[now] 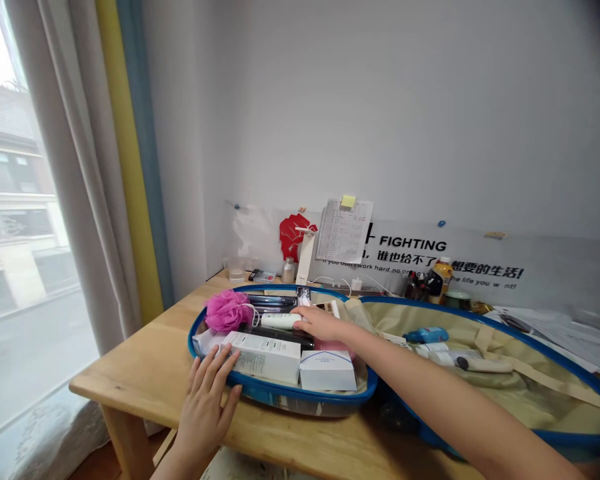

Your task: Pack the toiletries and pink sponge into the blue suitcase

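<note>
An open suitcase with blue rims (325,402) lies on the wooden table, and its left half is packed. My right hand (320,323) reaches over that half, its fingers closed on the end of a white tube (279,321). With fingers spread, my left hand (207,390) rests at the near left rim, its fingertips by a long white box (266,357). A pink bath puff (229,310) sits at the left end. Beside the long box is a smaller white box (328,371). Several dark packages (273,301) lie along the far side.
The suitcase's right half (510,393) has a beige lining and holds a blue bottle (427,335) and several pale tubes (485,365). Behind stand a lamp (306,257), a small jar (288,270) and a yellow bottle (443,270). Papers (565,340) lie at right; a window is left.
</note>
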### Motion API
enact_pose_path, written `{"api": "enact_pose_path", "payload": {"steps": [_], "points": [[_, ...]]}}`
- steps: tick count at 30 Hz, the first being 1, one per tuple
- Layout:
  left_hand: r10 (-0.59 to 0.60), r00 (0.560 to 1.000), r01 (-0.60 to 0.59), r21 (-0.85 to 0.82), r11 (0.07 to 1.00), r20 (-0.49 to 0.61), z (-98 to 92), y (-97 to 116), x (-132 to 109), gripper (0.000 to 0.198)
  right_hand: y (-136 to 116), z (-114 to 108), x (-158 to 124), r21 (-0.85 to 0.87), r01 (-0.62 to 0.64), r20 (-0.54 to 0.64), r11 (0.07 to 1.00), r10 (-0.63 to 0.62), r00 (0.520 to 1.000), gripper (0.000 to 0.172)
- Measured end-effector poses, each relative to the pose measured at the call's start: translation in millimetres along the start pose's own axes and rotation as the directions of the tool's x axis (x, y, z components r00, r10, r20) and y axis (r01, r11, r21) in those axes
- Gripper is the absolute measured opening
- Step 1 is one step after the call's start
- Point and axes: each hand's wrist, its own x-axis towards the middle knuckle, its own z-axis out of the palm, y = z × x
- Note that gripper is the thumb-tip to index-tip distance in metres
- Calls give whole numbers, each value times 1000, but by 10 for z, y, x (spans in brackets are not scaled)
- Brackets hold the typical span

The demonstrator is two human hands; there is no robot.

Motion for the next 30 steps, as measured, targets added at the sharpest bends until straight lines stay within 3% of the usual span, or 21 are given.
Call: {"api": "enact_pose_path", "payload": {"steps": [6,11,16,19,22,25,30], "points": [[1,1000,-1,1,1000,5,5,-8,-10,55,68,62,23,8,50,14,999,-50,999,40],[10,1000,-10,8,1000,7,1,-12,-5,55,249,-211,-6,34,25,-50,999,-23,998,39],[21,1000,-21,4,1000,5,-8,-6,4,55,797,-665,-320,15,-156,-153,988,156,976,41],[7,1000,-7,-3,1000,8,-2,-9,-6,55,1213,-763,-631,-39,-307,-144,951,299,943,39],[-5,1000,5,0,1000,31,5,-19,-22,56,1576,-688,-913,-116,-419,-88,901,411,908,35],[11,999,-11,18,1000,34,-2,-27,-22,56,1814,-536,-1083,-186,-450,3,874,458,889,30],[50,999,-50,27,998,4,-30,-10,14,57,1905,-317,-1103,-292,-449,131,844,501,856,31]]}}
